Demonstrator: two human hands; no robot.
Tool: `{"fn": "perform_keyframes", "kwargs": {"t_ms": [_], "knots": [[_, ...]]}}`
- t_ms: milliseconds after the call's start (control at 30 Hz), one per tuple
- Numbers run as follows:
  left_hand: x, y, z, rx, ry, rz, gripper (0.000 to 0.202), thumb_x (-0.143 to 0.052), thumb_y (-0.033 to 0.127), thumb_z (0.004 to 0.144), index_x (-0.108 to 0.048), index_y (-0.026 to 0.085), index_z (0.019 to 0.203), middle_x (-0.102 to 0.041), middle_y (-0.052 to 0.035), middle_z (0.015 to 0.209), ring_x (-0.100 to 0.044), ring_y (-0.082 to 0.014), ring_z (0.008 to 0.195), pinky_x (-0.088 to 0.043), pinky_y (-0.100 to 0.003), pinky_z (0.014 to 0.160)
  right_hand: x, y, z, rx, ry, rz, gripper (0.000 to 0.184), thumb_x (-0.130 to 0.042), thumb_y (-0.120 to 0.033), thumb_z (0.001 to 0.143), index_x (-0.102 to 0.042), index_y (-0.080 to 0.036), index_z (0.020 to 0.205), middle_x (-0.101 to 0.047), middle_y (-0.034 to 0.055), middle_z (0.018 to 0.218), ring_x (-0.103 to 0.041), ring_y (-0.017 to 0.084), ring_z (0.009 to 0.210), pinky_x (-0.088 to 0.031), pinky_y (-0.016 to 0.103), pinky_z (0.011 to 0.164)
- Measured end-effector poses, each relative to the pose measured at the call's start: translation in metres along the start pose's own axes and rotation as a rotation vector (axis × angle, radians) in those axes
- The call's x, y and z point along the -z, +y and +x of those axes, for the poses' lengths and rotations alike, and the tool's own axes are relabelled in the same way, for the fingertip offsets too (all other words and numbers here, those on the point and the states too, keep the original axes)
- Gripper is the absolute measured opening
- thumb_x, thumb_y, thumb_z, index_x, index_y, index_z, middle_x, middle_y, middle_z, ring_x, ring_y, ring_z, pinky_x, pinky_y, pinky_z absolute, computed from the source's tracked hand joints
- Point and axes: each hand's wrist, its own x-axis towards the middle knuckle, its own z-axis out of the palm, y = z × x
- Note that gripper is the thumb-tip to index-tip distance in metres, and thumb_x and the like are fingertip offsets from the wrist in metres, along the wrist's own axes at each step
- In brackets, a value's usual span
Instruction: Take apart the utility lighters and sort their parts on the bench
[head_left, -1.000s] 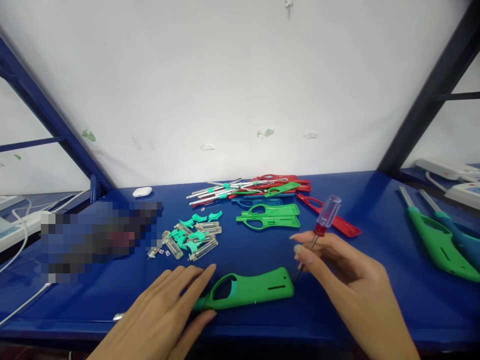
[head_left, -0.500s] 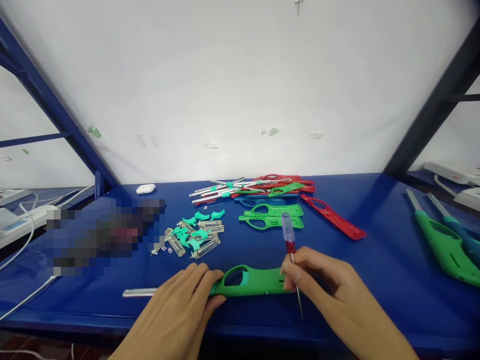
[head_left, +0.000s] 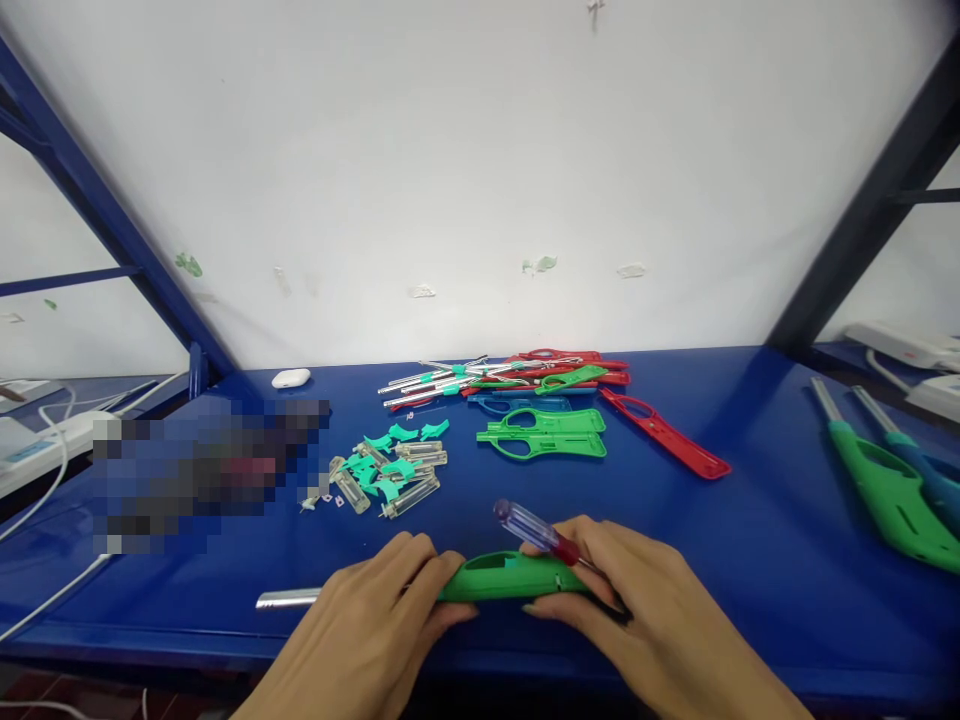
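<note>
A green long-nosed lighter [head_left: 510, 577] lies tipped on its edge near the front of the blue table [head_left: 750, 500], its metal tube [head_left: 286, 599] pointing left. My left hand [head_left: 367, 630] is closed around the lighter's neck. My right hand [head_left: 645, 620] grips the handle end of the lighter and also holds a small screwdriver [head_left: 534, 530] with a clear and red handle, lying slantwise across the fingers.
Behind the hands lie small teal and clear lighter parts [head_left: 390, 465], green shells [head_left: 544, 433], a red shell [head_left: 664, 433] and a pile of metal tubes and shells [head_left: 495, 375]. Two assembled lighters [head_left: 885, 480] rest at the right. A white earbud case [head_left: 291, 378] sits at the back left.
The lighter has been turned from flat onto its edge. My right hand has swung the screwdriver from upright to lying across its fingers and closed on the lighter's handle.
</note>
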Motion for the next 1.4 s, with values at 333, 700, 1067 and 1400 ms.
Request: {"fn": "perform_keyframes", "kwargs": {"t_ms": [333, 700, 1067, 1400], "knots": [[0.011, -0.007, -0.003, -0.085, 0.155, -0.003, 0.033, -0.036, 0.035, 0.117, -0.065, 0.020, 0.119, -0.078, -0.0028, 0.091, -0.076, -0.0166, 0.080, -0.060, -0.026, 0.072, 0.003, -0.003, -0.003, -0.046, 0.092, 0.004, 0.048, -0.067, -0.062, 0.101, -0.055, -0.025, 0.073, -0.063, -0.0043, 0.060, -0.057, 0.014, 0.050, -0.048, 0.022, 0.048], [0.021, -0.009, -0.013, -0.142, -0.074, -0.019, 0.039, -0.028, 0.022, 0.115, -0.066, 0.022, 0.125, -0.081, -0.0028, 0.095, -0.078, -0.0176, 0.079, -0.060, -0.028, 0.067, 0.005, -0.005, -0.012, -0.075, 0.103, 0.006, 0.051, -0.078, -0.071, 0.087, -0.061, -0.026, 0.072, -0.071, -0.0029, 0.067, -0.067, 0.017, 0.059, -0.057, 0.017, 0.048], [0.032, -0.026, -0.021, 0.041, -0.192, -0.117, 0.035, -0.040, 0.041, 0.115, -0.073, 0.030, 0.116, -0.082, 0.0008, 0.107, -0.079, -0.0164, 0.092, -0.061, -0.021, 0.072, 0.005, 0.008, -0.017, 0.021, 0.193, -0.102, 0.051, -0.064, -0.074, 0.097, -0.071, -0.026, 0.083, -0.069, -0.0006, 0.064, -0.067, 0.018, 0.059, -0.056, 0.022, 0.055], [0.026, -0.023, -0.016, 0.026, -0.086, -0.091, 0.028, -0.048, 0.038, 0.113, -0.066, 0.030, 0.133, -0.078, -0.0007, 0.122, -0.077, -0.0155, 0.106, -0.061, -0.021, 0.092, 0.012, -0.014, 0.005, -0.455, -0.083, 0.449, 0.035, -0.078, -0.051, 0.090, -0.063, -0.022, 0.079, -0.067, -0.0046, 0.069, -0.061, 0.012, 0.051, -0.050, 0.022, 0.051]]}}
